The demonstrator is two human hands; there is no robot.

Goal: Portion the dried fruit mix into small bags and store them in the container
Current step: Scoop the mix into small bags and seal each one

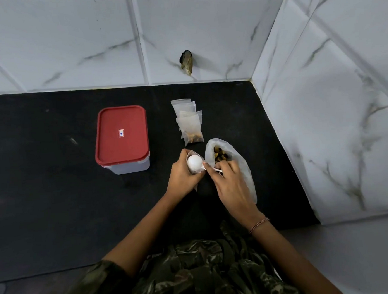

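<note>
We stand at a black counter (44,201) set in a corner of white marbled wall tiles. Our left hand (182,171) holds a small clear bag (191,153) upright just above the counter, its grip closed around the bag's body so the mouth faces up. Our right hand (230,185) pinches the handle of a white plastic spoon (195,163), whose rounded bowl sits over the mouth of that bag with its back turned toward us; we cannot tell what is inside the bowl.

Just right of the two hands lies the larger translucent bag of dried fruit mix (221,156), open at the far end, with brown and yellow pieces showing in it. Our right hand lies partly over its near half.

Beyond the hands, a short row of small bags (188,117) lies flat on the counter, overlapping one another; the nearest one (193,136) shows some fruit mix at its bottom.

To the left, well apart from the bags, stands the container (130,167), translucent-walled, with its red lid (120,134) closed and a small label at the centre.

A thin bracelet (259,224) circles our right wrist, and camouflage-patterned clothing fills the bottom of the view.
</note>
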